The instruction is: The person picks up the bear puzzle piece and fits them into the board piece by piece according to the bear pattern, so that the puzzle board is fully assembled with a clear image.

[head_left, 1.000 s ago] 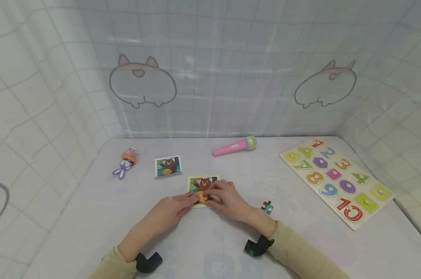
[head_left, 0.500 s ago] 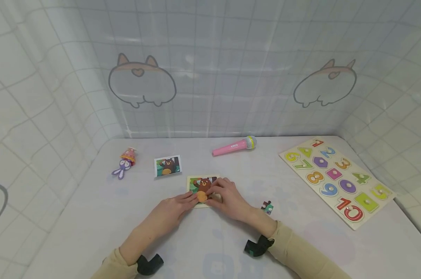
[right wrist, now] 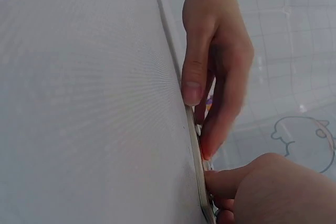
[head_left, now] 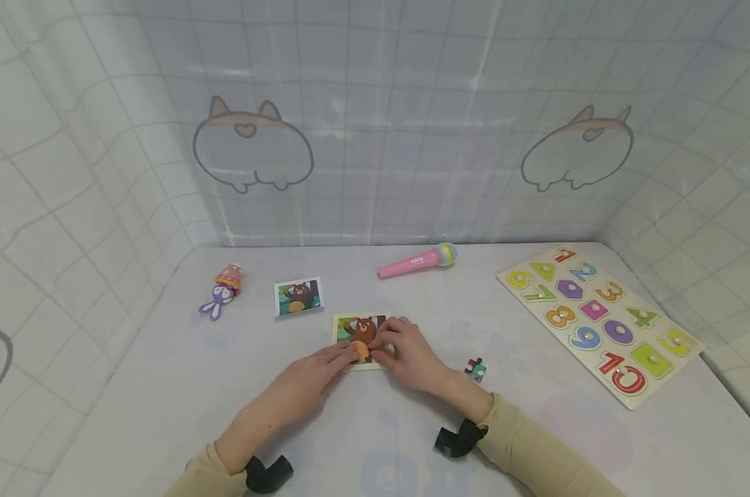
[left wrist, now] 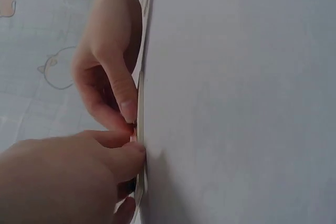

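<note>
A small bear jigsaw puzzle [head_left: 343, 330] lies in a pale wooden tray in the middle of the table. My left hand [head_left: 312, 376] rests its fairly straight fingers on the puzzle's lower left part, by the bear's orange belly. From the right, my right hand [head_left: 412, 355] has its thumb and bent forefinger at the puzzle's lower right, pinching a piece mostly hidden under the fingertips. Both wrist views show the thin tray edge-on, with the left hand [left wrist: 68, 174] and the right hand [right wrist: 218, 51] meeting at its top face.
A loose puzzle piece [head_left: 476, 369] lies right of my right wrist. Behind the puzzle are a bear picture card [head_left: 299, 297] and a pink toy microphone [head_left: 418, 261]. A purple rabbit toy [head_left: 219, 297] lies at left, a number board [head_left: 598, 324] at right.
My left fingers slide slightly right over the bear's belly. The right hand stays at the lower right of the puzzle, its fingertips shifting only slightly.
</note>
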`<state>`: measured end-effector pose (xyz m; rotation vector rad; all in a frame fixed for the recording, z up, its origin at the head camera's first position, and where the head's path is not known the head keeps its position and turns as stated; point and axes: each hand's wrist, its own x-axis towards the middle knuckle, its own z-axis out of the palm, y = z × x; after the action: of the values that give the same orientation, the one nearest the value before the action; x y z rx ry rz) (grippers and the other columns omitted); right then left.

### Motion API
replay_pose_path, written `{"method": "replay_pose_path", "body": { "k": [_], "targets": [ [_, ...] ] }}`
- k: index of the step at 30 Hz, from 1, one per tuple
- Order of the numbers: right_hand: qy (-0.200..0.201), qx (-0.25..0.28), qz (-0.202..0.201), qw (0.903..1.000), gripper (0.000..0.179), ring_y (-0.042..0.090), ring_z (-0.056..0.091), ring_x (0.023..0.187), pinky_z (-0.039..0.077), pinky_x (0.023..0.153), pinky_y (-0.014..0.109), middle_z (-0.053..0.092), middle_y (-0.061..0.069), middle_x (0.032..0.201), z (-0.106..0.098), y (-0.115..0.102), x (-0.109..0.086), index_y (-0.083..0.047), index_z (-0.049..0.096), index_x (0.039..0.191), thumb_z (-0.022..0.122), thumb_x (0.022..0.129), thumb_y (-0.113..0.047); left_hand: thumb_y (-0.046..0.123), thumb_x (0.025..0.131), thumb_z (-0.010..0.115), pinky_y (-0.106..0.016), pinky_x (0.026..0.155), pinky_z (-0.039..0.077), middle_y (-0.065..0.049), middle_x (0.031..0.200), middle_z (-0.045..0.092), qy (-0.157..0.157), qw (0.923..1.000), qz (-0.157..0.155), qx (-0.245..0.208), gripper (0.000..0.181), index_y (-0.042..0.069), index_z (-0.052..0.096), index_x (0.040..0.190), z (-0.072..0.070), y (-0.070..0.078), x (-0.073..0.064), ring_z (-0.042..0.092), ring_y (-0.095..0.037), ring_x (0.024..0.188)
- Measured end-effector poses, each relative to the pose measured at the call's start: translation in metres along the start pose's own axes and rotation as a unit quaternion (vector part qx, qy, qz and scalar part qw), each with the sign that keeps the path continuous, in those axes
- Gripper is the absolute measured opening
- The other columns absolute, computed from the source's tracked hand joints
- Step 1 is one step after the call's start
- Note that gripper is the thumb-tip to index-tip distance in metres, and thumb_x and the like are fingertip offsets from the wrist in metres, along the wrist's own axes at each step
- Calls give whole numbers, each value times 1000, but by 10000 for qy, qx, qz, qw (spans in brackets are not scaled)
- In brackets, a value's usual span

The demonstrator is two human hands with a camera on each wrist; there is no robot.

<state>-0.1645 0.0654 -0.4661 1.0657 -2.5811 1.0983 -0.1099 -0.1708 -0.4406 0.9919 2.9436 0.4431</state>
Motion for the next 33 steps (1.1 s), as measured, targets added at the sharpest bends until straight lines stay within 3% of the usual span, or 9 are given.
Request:
{"method": "replay_pose_path", "body": {
  "k": [4,10,13,21,33],
  "targets": [
    [-34,67,99,9999,6,13,52,93,45,84,33,63,-3,101,-1,-1,0,-14,77,96,74,91,-13,32,103,56,-49,104,50,-8,149,51,-84,9998,117,124,44,17,55,145,1,1,0,48,-31,137],
    [-78,81,252,9996,7,13,52,93,46,83,33,63,-4,100,-2,-2,1,-14,77,97,75,90,-13,44,103,51,-48,112,43,-2,157,42,-168,9997,47,-177,54,14,49,149,0,5,-1,37,-27,146],
    [-54,88,273,9996,8,12,52,92,46,83,33,63,-4,99,-2,-2,1,-14,77,97,75,89,-12,46,103,50,-46,112,43,-3,158,41,-142,9997,58,-210,58,11,48,149,0,8,0,38,-24,146],
    [19,87,222,9997,7,12,53,92,47,83,33,64,-5,98,-1,-1,1,-14,77,95,76,89,-12,51,104,45,-46,111,44,-4,161,36,-435,9983,-182,-355,62,10,45,151,-1,14,0,41,-24,144],
    [58,0,88,9999,10,13,55,92,49,84,35,64,-5,95,-3,-2,2,-17,76,88,76,86,-7,49,103,47,-45,112,43,-5,160,37,-399,9988,-4,-278,59,14,45,151,-1,12,-2,40,-24,145]
  ]
}}
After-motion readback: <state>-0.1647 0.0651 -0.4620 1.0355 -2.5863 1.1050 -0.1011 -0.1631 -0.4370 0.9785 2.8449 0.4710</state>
